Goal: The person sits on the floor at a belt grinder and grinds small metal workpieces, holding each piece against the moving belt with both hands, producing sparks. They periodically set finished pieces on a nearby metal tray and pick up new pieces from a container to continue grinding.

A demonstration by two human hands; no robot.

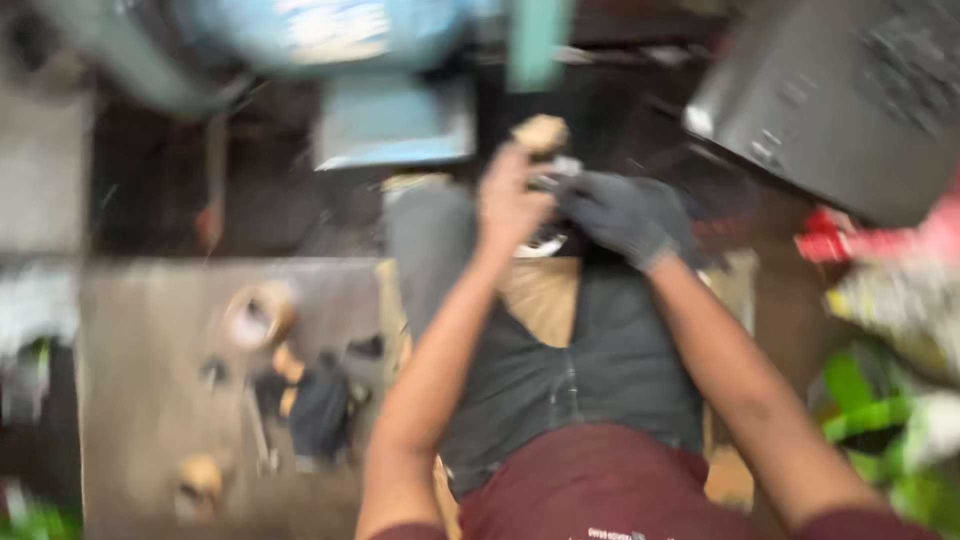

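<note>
Maroon shirt (590, 490) and grey trousers (560, 370) fill the near edge, with both forearms reaching forward over the lap. Left hand (510, 205), bare, is closed around a tan block (540, 132) held up at its top. Right hand (620, 215), in a dark glove, is curled over a small pale part (545, 243) just below the block; blur hides how tight its fingers sit. Both hands meet near a blue machine (395, 120). By my reading, the block is being worked or fitted against that part, and the next move calls for a steady left grip while the gloved hand guides. Left of the knee, a tape roll (258, 315) and small bits lie on a grey board (150, 400).
</note>
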